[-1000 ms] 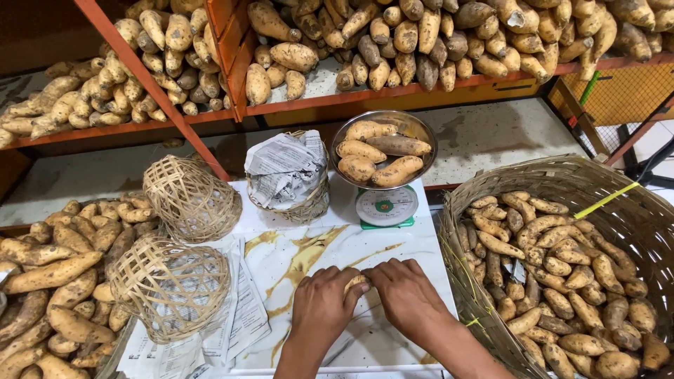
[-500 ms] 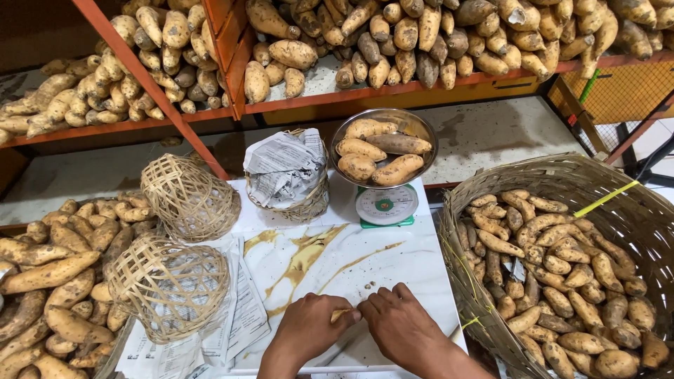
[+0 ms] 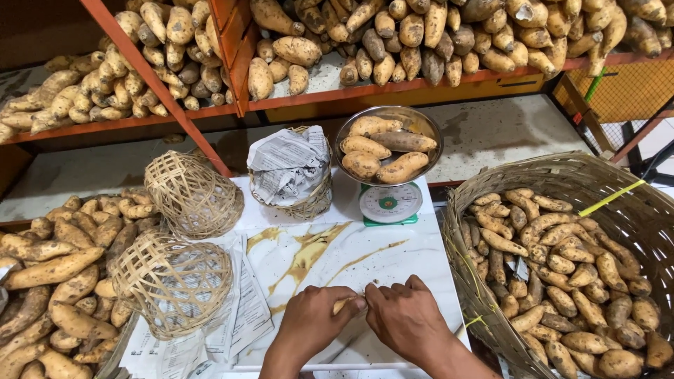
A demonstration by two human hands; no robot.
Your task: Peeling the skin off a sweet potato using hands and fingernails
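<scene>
Both hands low at the near edge of the marble-patterned counter (image 3: 393, 260), fingertips meeting. Left hand (image 3: 316, 319) and right hand (image 3: 404, 317) are closed together around a small pale piece (image 3: 342, 304), mostly hidden; its kind cannot be told. Directly beyond the hands: scale (image 3: 390, 203) with a bowl of sweet potatoes (image 3: 382, 144). Right of the right hand: large wicker basket (image 3: 635, 196). Left of the left hand: small woven basket (image 3: 172, 281) on newspaper.

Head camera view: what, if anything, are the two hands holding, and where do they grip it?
A small pale strip-like piece, pinched at its end by the left hand; the right hand meets it there. Its kind cannot be told.
</scene>
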